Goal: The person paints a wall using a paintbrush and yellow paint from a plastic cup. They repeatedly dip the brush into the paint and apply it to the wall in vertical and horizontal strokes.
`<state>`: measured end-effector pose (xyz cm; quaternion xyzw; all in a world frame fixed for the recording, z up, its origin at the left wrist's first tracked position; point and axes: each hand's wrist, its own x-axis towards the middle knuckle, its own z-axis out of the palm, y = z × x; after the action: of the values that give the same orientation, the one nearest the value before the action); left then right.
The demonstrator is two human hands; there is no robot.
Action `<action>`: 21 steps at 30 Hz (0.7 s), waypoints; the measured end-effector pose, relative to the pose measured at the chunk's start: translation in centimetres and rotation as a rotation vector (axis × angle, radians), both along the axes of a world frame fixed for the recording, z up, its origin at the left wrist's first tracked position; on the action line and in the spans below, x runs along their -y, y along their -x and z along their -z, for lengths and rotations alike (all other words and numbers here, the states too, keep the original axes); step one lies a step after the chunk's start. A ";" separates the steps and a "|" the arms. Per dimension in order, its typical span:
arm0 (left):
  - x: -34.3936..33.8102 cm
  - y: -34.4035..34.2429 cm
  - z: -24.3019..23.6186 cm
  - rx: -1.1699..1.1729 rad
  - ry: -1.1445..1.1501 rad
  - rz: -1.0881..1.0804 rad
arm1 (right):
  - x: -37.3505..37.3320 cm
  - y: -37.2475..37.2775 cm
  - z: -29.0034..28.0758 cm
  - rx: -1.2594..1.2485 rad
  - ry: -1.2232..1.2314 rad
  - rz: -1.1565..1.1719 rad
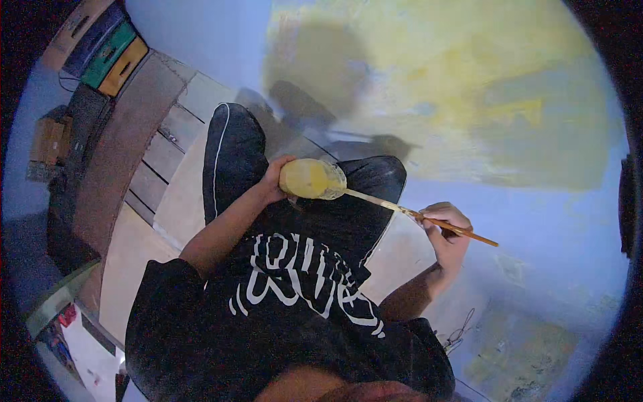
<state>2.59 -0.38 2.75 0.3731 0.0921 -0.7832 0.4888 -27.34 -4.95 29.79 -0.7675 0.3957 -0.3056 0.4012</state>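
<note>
Background: a smooth pale blue-lilac wall [542,268] filled the right of the frame, streaked with uneven, brushy yellow paint [462,87] at upper right. A rounded, soft-edged shadow [325,57] fell across it at upper centre.

Fingers, left: the left hand [273,181], at frame centre, was curled against the left side of a container [337,175]; some fingers were hidden, so their full placement could not be told. Fingers, right: the right hand [447,224], right of centre, pinched a slender stick [479,236] between thumb and forefinger, the others bent in.

Container: rounded, with a clear, glossy wall on its right side and a matte, pale yellow mass showing within. Stick: straight, orange-brown and wood-like toward the lower right, coated pale yellow toward the container. Its upper-left end met the container's right edge; whether the tip passed inside could not be made out.

Farther out: black trousers [234,144] with thin white piping, knees bent, lay behind the container; a black T-shirt [201,328] with a white print filled the lower centre. Pale, flat floor tiles [130,258] spread to the left. At upper left stood stacked drawers [110,60] with green and orange-yellow fronts; below them, at the left edge, a brown box [50,141].
</note>
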 end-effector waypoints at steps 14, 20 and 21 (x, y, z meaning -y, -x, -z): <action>-0.4 -0.4 1.8 -0.108 0.179 0.176 | -0.6 -7.1 4.9 -0.157 -0.072 -0.142; -0.5 -0.2 0.2 -0.063 0.159 0.142 | 1.4 -4.9 5.2 -0.271 -0.140 -0.101; -0.5 -0.1 1.3 -0.062 0.184 0.132 | 2.5 -3.4 6.1 -0.391 -0.046 -0.065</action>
<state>2.64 0.12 1.43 0.3074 0.0101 -0.8299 0.4655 -23.91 -7.46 23.70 -0.8153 0.4478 -0.1286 0.3438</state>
